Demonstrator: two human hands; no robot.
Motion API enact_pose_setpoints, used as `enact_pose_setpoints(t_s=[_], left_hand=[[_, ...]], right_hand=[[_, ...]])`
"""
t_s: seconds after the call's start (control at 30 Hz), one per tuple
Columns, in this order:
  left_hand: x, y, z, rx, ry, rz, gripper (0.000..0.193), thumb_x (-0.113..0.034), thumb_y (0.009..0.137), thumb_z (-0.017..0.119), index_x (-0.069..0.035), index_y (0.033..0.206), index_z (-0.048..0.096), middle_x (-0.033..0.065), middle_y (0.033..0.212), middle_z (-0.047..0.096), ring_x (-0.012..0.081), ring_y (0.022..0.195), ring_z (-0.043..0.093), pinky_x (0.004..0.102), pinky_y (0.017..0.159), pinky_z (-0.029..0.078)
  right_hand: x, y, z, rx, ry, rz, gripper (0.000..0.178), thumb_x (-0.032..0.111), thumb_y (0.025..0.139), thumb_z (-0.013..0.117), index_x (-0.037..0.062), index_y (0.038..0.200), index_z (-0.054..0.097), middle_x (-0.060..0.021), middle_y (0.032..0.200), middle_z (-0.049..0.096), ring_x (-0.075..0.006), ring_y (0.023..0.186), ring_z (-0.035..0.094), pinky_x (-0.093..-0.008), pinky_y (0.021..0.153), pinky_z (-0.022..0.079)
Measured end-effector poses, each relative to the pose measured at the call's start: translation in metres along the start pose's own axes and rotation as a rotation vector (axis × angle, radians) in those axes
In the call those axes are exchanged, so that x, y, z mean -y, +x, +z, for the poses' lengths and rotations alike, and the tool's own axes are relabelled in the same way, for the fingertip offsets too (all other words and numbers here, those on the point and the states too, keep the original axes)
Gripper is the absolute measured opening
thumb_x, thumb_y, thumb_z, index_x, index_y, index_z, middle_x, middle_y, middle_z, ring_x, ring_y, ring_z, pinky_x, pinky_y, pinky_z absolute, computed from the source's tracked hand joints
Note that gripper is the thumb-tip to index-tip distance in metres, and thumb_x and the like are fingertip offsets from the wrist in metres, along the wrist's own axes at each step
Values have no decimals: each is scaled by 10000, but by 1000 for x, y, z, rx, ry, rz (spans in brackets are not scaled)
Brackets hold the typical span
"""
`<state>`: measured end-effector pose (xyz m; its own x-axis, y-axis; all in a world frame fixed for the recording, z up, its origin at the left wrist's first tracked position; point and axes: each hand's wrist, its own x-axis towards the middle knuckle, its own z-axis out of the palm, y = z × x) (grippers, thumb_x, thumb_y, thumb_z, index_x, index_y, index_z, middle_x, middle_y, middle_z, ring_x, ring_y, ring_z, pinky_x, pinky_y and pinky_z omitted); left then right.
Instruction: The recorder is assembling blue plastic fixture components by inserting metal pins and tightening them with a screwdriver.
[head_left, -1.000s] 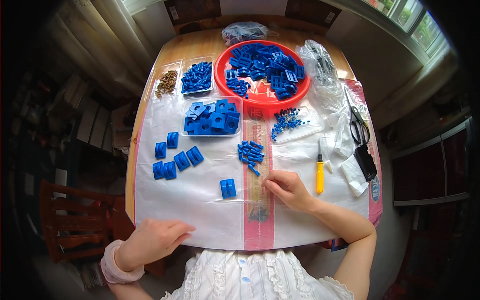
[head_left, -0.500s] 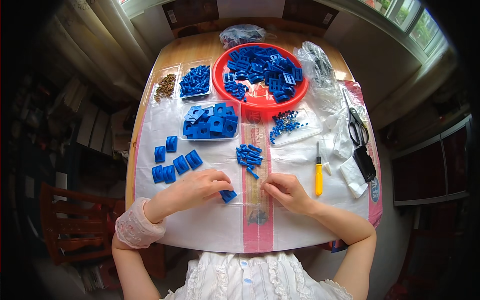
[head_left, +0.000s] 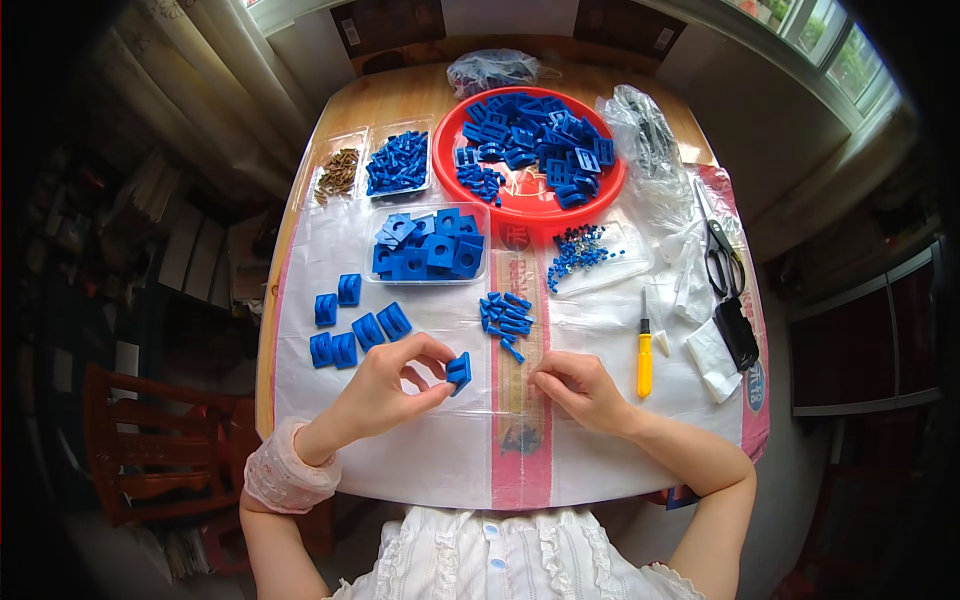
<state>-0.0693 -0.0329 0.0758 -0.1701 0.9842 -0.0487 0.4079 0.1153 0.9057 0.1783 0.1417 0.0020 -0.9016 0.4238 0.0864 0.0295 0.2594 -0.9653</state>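
Note:
Between the thumb and fingers of my left hand (head_left: 398, 385) a small blue plastic part (head_left: 459, 373) is pinched, raised on edge above the white sheet. My right hand (head_left: 572, 385) rests to the right of the striped band, its fingertips pressed together; whatever they hold, if anything, is too small to name. Just beyond both hands lies a loose pile of slim blue plastic pieces (head_left: 506, 316). Left of it, several curved blue parts (head_left: 366, 331) are laid out on the sheet. A clear tray of square blue plates with round holes (head_left: 438, 256) stands behind them.
A red basin (head_left: 530, 212) of blue parts stands at the back, beside trays of slim blue pieces (head_left: 398, 163) and brown screws (head_left: 338, 174). Tiny blue and metal bits (head_left: 580, 250) lie farther right. A yellow-handled screwdriver (head_left: 644, 365) and black scissors (head_left: 722, 260) lie on the right.
My left hand has picked the blue part up off the sheet and turned it on edge. My right hand stays pinched in nearly the same place. The whole view has shifted slightly.

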Motion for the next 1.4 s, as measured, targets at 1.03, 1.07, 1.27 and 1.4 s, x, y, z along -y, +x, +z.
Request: enact_pose_setpoints(t_s=[1.03,1.07,1.27,1.4], left_hand=[[17,10,31,4,610,173,497,-248,811,857,-43,1214,650,126,1026,598,295,861,663,372,751,560],[16,10,33,2,629,177,493,-262,816,852,-50,1213,651,123,1024,601,296,871,668,373,753,559],[16,14,42,-27,668,205,498,-319,819,839,-66,1204,652,109,1001,611,292,892,684,377,754,554],[19,14,42,-74,638,257,505,-315,815,842,-54,1198,641,112,988,609,283,860,684,379,741,548]], right_hand=[[10,-1,-3,-84,-95,-126,50,25,954,666,-8,989,682,-84,785,636,-148,653,611,-285,598,479],[15,2,-6,-75,-140,-137,55,21,947,672,-3,994,685,-84,790,637,-154,645,610,-285,596,481],[22,11,-12,-60,-530,-348,235,36,876,727,59,1108,693,-86,1007,652,-233,853,633,-341,700,527],[29,15,1,19,-789,-443,416,55,834,757,110,1240,684,-103,1245,618,-315,1063,587,-394,891,524]])
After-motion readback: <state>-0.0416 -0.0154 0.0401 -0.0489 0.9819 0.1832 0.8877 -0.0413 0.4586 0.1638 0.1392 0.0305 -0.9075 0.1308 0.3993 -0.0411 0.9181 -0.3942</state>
